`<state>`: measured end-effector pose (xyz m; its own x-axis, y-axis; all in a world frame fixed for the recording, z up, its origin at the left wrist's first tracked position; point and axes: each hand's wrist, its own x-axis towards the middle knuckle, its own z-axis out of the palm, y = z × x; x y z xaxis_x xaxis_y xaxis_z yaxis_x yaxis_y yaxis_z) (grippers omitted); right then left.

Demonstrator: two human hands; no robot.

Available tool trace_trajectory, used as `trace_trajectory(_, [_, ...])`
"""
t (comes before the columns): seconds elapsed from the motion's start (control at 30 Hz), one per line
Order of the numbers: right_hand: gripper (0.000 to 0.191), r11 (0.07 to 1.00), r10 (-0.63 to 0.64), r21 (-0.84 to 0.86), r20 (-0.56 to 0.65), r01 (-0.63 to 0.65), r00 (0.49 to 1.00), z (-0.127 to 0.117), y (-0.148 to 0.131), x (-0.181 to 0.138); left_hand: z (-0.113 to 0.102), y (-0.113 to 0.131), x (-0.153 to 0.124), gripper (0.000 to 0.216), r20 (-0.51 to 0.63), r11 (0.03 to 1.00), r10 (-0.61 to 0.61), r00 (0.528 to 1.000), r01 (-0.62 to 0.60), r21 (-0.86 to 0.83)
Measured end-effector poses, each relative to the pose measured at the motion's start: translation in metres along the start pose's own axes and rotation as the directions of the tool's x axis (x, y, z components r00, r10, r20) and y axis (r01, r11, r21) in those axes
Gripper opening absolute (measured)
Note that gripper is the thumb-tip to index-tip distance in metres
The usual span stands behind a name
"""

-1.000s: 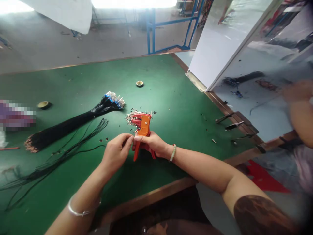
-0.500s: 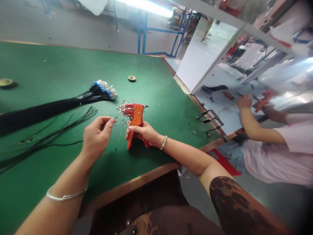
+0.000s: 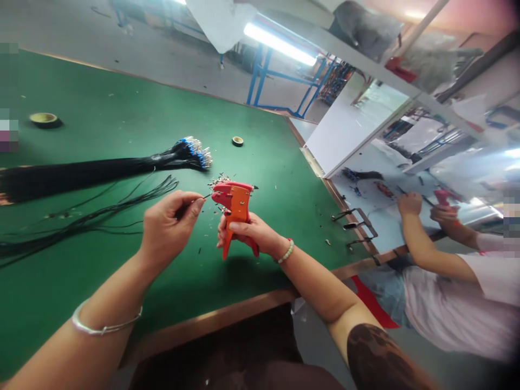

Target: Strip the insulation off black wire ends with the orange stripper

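Note:
Between thumb and fingertips, my left hand (image 3: 170,222) pinches a thin black wire (image 3: 207,196), its end at the jaws of an orange and red wire stripper (image 3: 239,206). My right hand (image 3: 252,233) is wrapped round the stripper's handles, holding it upright above the green table (image 3: 170,292). Behind the jaws lies a scatter of short cut bits (image 3: 221,180). Left of my hands, loose black wires (image 3: 93,211) stretch across the table. A thick bundle of black wires (image 3: 97,172) with blue and silver terminals lies behind them. Whether the jaws grip the wire I cannot tell.
Two tape rolls (image 3: 238,141) (image 3: 44,119) lie farther back on the table. A dark metal bracket (image 3: 359,227) sits at the right edge. Beyond a white panel (image 3: 353,127), a co-worker's hands (image 3: 410,204) hold a red tool (image 3: 444,199) at another table.
The wire in my left hand has come up to the stripper's jaws, closing the gap. The jaws have drawn together. The whole view has shifted slightly.

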<state>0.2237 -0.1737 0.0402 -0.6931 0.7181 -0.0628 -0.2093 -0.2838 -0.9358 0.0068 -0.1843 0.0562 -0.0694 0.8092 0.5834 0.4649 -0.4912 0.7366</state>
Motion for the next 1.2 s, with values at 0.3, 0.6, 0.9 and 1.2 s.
trace_trajectory(0.3, [0.055,0.99,0.085,0.108,0.065,-0.092,0.994,-0.008,0.006,-0.01,-0.003,-0.001,0.0,0.007,0.096,0.969,0.218,0.971,-0.228,0.097])
trace_trajectory(0.6, [0.049,0.992,0.102,0.06,0.118,-0.11,0.988,-0.005,0.004,-0.011,-0.006,0.002,-0.001,0.015,0.179,0.959,0.193,0.965,-0.224,0.172])
trace_trajectory(0.9, [0.039,0.996,0.094,-0.016,0.121,-0.093,0.988,-0.004,0.005,-0.011,-0.013,0.001,0.0,0.009,0.232,0.947,0.267,0.935,-0.299,0.118])
trace_trajectory(1.2, [0.041,0.991,0.135,-0.02,0.026,-0.134,0.991,0.006,0.006,-0.014,-0.018,0.004,0.005,0.008,0.264,0.968,0.214,0.941,-0.241,0.075])
